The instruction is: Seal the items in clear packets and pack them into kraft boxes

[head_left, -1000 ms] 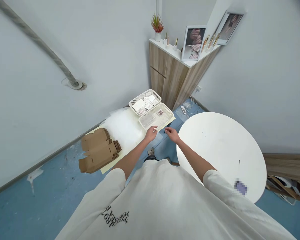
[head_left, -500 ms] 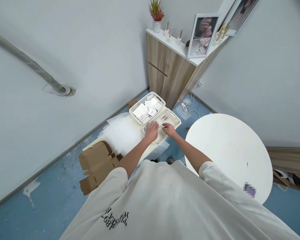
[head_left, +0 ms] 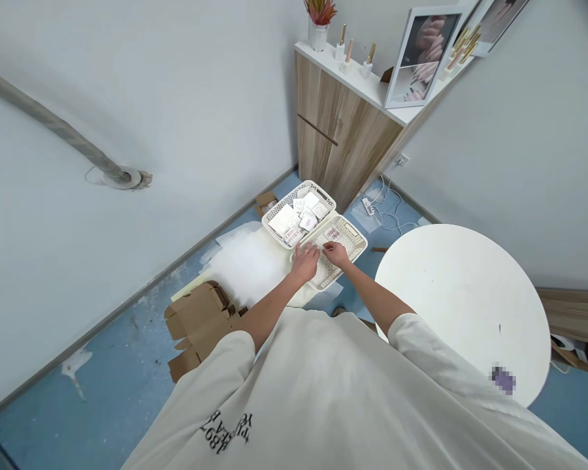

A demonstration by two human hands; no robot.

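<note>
Two white perforated plastic baskets stand side by side in front of me. My left hand (head_left: 305,263) is at the left end of the nearer basket (head_left: 357,256), its fingers stretched out and a ring on one of them. Close by on the right, my right hand (head_left: 336,253) is over the same basket, fingers pinched together; what they hold, if anything, is too small to make out. A clear pack with reddish pieces (head_left: 332,233) lies in this basket beyond my right hand. White cards and small packets (head_left: 308,219) fill the farther basket (head_left: 269,218).
A flattened cardboard box (head_left: 200,320) lies left of my arm, beside white sheeting (head_left: 249,261). To the right stands a round white table (head_left: 460,294). Behind the baskets is a wooden cabinet (head_left: 343,124); a power strip with cables (head_left: 368,206) lies on the floor.
The whole view has shifted, so the baskets and table appear farther right. My hands stay over the nearer basket, the left one with its fingers now closer to the right.
</note>
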